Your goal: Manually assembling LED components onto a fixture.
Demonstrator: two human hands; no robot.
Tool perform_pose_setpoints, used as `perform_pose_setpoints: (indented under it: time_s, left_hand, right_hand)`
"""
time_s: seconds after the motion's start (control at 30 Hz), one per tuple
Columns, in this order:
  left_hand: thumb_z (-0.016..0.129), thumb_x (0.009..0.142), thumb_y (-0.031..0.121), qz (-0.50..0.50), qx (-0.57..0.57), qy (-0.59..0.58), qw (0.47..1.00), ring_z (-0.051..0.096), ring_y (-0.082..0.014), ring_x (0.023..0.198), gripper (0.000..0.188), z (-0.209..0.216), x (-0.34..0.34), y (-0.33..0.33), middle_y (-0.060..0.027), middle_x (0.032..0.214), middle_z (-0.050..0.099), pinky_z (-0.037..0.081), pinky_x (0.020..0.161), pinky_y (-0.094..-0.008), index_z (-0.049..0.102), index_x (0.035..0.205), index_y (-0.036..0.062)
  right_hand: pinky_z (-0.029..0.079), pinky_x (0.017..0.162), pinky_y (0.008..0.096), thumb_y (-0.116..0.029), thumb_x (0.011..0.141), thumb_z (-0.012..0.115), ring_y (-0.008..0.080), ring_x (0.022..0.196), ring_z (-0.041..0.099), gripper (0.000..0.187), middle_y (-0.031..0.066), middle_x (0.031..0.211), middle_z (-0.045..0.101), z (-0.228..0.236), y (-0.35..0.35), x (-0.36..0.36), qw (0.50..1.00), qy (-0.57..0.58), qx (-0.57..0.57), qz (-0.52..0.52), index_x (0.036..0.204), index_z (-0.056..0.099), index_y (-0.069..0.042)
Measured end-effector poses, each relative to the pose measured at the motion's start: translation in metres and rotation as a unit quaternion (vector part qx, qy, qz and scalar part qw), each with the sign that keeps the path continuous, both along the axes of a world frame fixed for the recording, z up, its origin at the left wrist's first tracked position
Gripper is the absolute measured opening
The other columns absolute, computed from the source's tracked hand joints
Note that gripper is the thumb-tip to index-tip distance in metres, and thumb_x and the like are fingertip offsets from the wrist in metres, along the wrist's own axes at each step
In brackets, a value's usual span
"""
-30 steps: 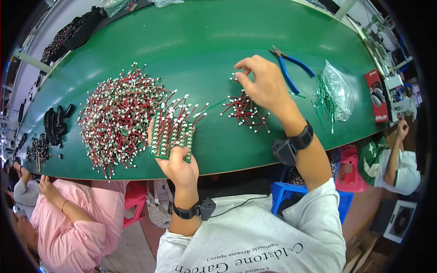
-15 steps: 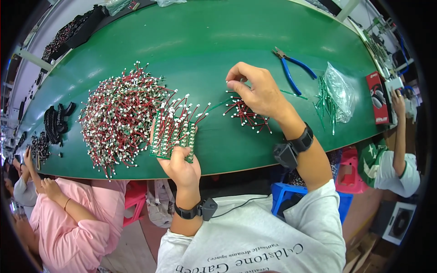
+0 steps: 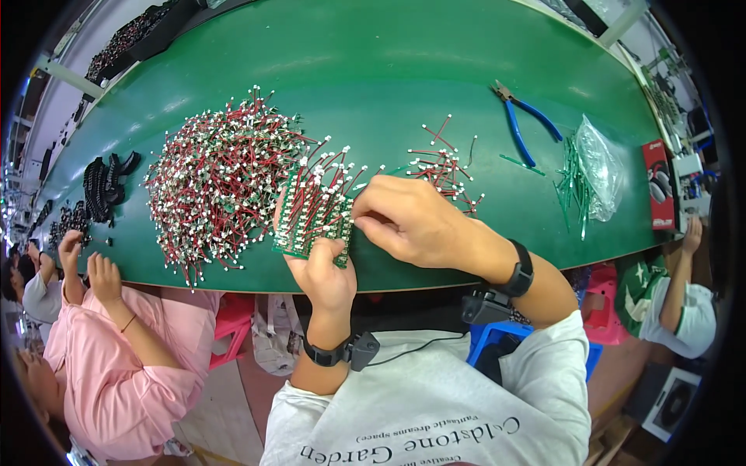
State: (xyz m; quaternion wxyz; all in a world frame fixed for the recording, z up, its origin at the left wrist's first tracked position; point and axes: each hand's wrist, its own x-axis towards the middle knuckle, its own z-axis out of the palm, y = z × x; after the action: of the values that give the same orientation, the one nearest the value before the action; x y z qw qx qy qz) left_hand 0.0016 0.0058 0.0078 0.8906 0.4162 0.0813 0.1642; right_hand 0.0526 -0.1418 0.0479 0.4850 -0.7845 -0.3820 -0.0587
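My left hand [image 3: 325, 278] grips a green circuit board panel [image 3: 298, 227] near its lower edge, thumb on top. Rows of small parts cover the panel, and many red wires with white connectors stand up from it. At the panel's right edge is my right hand [image 3: 423, 225], its thumb and forefinger pinched together; what lies between the fingertips is hidden. Directly left of the panel rises a large pile of red wires with white connectors and small green boards [image 3: 217, 171]. Beyond my right hand lies a smaller scatter of red wires with white connectors [image 3: 443, 167].
Blue-handled cutters [image 3: 503, 92] lie at the right of the green table [image 3: 373, 78], near a loose green strip [image 3: 522, 165]. Farther right are green strips [image 3: 571, 182], a clear plastic bag [image 3: 602, 175] and a red box [image 3: 659, 190]. Black curved parts [image 3: 97, 190] and a pink-clothed person [image 3: 140, 373] are at left.
My right hand has come down and left from the wire scatter to the panel's right edge. More of the scattered wires now show. The view has shifted slightly.
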Motion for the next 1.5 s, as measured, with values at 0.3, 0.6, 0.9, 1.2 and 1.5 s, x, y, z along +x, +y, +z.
perform_pose_setpoints:
  time_s: [0.3, 0.6, 0.9, 1.2, 1.5]
  left_hand:
    - [0.041, 0.066, -0.012, -0.021, 0.081, -0.01, 0.996, 0.059, -0.0144, 0.094, 0.082, 0.003, 0.001, -0.003, -0.0119, 0.121, 0.056, 0.046, 0.069, -0.0221, 0.029, 0.147, 0.0003]
    - [0.042, 0.074, -0.01, -0.039, 0.121, -0.017, 0.992, 0.062, -0.0134, 0.089, 0.078, 0.008, 0.0, -0.006, -0.0127, 0.115, 0.06, 0.044, 0.06, -0.0188, 0.023, 0.149, 0.0016]
    - [0.041, 0.076, -0.012, -0.051, 0.11, -0.025, 0.992, 0.059, -0.009, 0.083, 0.075, 0.007, 0.0, -0.006, -0.0106, 0.113, 0.06, 0.04, 0.057, -0.0162, 0.025, 0.148, 0.0031]
    - [0.039, 0.074, -0.012, -0.052, 0.122, -0.003, 0.991, 0.052, -0.0053, 0.075, 0.074, 0.001, 0.0, -0.003, -0.0087, 0.113, 0.059, 0.038, 0.055, -0.017, 0.029, 0.146, 0.0012]
    - [0.044, 0.069, -0.013, -0.022, 0.114, 0.005, 0.993, 0.057, -0.0102, 0.085, 0.076, -0.006, 0.001, -0.004, -0.0087, 0.112, 0.058, 0.046, 0.069, -0.0203, 0.033, 0.144, -0.0014]
  right_hand:
    - [0.049, 0.064, 0.0448, -0.005, 0.078, 0.065, 0.037, 0.073, 0.059, 0.014, 0.0169, 0.081, 0.057, -0.012, 0.011, 0.008, 0.998, -0.001, -0.031, -0.054, 0.087, 0.057, 0.002]
    - [0.05, 0.062, 0.0444, -0.005, 0.076, 0.069, 0.0356, 0.073, 0.06, 0.02, 0.0156, 0.085, 0.057, -0.009, 0.009, 0.002, 0.993, -0.021, -0.089, -0.079, 0.092, 0.058, 0.0]
    - [0.053, 0.062, 0.0421, -0.007, 0.075, 0.07, 0.0334, 0.074, 0.062, 0.02, 0.0152, 0.087, 0.058, 0.0, 0.007, 0.0, 0.97, -0.08, -0.219, -0.062, 0.091, 0.059, -0.001]
    - [0.054, 0.061, 0.0393, -0.003, 0.074, 0.062, 0.0317, 0.07, 0.063, 0.009, 0.0154, 0.083, 0.057, -0.007, 0.01, 0.0, 0.963, -0.151, -0.199, -0.1, 0.078, 0.055, 0.002]
    - [0.052, 0.059, 0.0401, -0.001, 0.07, 0.063, 0.0322, 0.069, 0.062, 0.013, 0.0149, 0.083, 0.057, -0.014, 0.011, 0.008, 0.977, -0.137, -0.13, -0.098, 0.08, 0.055, 0.001]
